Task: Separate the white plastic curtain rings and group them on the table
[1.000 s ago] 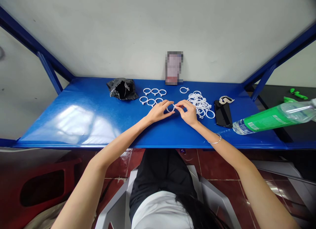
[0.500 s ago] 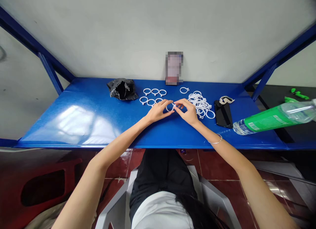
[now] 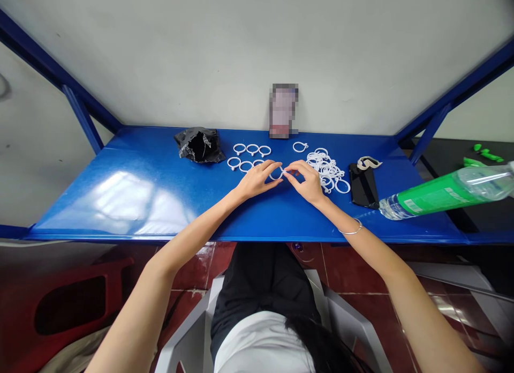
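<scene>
Between my two hands is a white curtain ring (image 3: 275, 176) with a small eyelet on its right side. My left hand (image 3: 257, 181) grips the ring's left part between thumb and fingers. With thumb and fingertips my right hand (image 3: 305, 181) pinches the eyelet end; the fingers partly hide it. A heap of white curtain rings (image 3: 327, 169) lies just right of my right hand. Beyond my left hand, several more rings (image 3: 252, 149) lie in two rows, the nearer row partly covered by the hand. One single ring (image 3: 299, 147) lies apart behind the heap.
A torn black plastic bag (image 3: 199, 146) sits at the back left of the blue table (image 3: 140, 196). A blurred-out upright object (image 3: 282, 111) leans on the wall. To the right are a black phone (image 3: 363, 186), a beige looped item (image 3: 368, 163) and a green-labelled bottle (image 3: 437, 193).
My hands and the ring stay almost in place. The held ring appears slightly tilted compared with before; nothing else has visibly moved.
</scene>
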Demonstrator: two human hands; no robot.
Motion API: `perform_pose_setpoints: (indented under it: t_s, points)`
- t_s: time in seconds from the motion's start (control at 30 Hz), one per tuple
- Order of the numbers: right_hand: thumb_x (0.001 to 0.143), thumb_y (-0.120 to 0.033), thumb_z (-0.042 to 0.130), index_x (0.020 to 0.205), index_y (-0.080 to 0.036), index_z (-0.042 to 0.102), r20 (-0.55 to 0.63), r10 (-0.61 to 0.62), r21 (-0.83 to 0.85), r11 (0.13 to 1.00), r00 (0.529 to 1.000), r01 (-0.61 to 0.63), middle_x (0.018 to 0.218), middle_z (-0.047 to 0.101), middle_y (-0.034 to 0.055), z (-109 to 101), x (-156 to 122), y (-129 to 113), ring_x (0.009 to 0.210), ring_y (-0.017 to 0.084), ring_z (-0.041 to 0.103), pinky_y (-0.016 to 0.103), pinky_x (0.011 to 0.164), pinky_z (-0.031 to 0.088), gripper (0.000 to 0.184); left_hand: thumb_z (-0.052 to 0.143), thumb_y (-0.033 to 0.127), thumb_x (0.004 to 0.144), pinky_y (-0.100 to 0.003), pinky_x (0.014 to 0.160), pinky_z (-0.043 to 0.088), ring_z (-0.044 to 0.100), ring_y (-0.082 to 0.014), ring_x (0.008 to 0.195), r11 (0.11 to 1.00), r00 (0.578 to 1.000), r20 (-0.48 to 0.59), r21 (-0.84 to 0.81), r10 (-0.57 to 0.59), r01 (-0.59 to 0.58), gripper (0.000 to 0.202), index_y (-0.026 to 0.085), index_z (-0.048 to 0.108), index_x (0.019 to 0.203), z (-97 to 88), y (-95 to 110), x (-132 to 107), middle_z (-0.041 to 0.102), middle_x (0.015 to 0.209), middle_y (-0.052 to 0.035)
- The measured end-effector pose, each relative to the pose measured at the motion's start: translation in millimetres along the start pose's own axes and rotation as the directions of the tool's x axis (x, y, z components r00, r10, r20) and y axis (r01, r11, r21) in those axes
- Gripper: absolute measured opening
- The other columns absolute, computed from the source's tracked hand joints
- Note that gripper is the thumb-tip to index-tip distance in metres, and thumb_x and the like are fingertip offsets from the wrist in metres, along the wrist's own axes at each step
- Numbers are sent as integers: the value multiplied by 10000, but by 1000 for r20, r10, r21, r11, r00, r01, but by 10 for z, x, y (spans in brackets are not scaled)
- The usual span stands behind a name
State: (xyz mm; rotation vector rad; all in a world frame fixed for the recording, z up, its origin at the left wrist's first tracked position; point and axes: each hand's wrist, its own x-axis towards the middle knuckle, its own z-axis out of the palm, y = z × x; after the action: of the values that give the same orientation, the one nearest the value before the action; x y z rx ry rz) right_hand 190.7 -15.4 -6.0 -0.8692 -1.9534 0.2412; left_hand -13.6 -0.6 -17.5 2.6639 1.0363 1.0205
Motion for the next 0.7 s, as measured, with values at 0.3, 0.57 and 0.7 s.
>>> perform_pose_setpoints:
  t_s: [0.3, 0.57, 0.7]
  points:
    - [943, -312, 602, 885, -220, 696, -29, -14, -37, 999, 999, 13, 869, 712, 62, -2, -9, 9, 748, 189, 646, 321, 621, 537, 144, 598, 375, 943, -290, 779, 570, 691, -210, 985, 1000, 1000, 12, -13, -6, 6, 401, 155, 554, 1275, 11, 18, 3, 660, 1181, -137]
    - [924, -304, 625, 827, -219, 691, -64, -19, -53, 998, 998, 16, 823, 715, 58, 3, -15, 0, 733, 197, 643, 329, 615, 524, 145, 610, 391, 934, -292, 798, 566, 689, -198, 971, 997, 999, 33, -65, -42, 44, 403, 167, 561, 1266, 40, 39, -7, 655, 1180, -122]
    - [920, -291, 632, 826, -219, 696, -66, -23, -47, 999, 998, 20, 818, 717, 56, -2, -12, -9, 734, 197, 644, 327, 618, 522, 134, 616, 395, 928, -291, 783, 562, 690, -196, 947, 996, 997, 42, -69, -59, 62, 403, 166, 568, 1256, 44, 46, -7, 660, 1162, -118]
